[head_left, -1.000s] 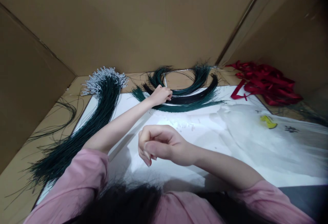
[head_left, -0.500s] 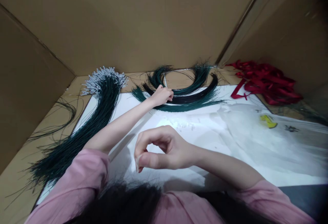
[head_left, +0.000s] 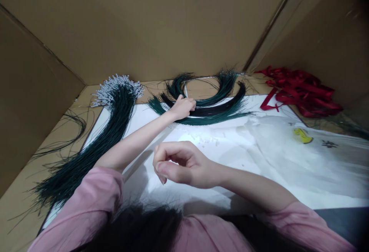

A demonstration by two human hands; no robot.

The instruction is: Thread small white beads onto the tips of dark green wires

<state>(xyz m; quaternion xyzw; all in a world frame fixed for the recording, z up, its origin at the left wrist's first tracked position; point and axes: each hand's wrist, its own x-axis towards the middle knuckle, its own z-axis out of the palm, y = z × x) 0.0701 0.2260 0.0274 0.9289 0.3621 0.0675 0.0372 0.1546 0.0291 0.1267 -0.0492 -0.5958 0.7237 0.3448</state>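
Observation:
My left hand (head_left: 182,108) reaches far forward, its fingers pinched together on the curved bundle of dark green and black wires (head_left: 211,107) at the back of the white sheet (head_left: 259,156). My right hand (head_left: 180,163) hovers close to me above the sheet, fingers curled in with the thumb against the forefinger; whether it holds anything is too small to make out. A long bundle of dark green wires with clear white tips (head_left: 111,113) lies to the left.
Cardboard walls (head_left: 161,25) enclose the work area on the left, back and right. A heap of red ribbon (head_left: 300,92) lies at the back right. A small yellow piece (head_left: 302,136) and a small dark speck (head_left: 328,143) rest on the sheet at right. Loose wires trail at far left.
My right hand's fingers opened slightly half a second ago and have curled in again. My left hand stays on the curved wire bundle.

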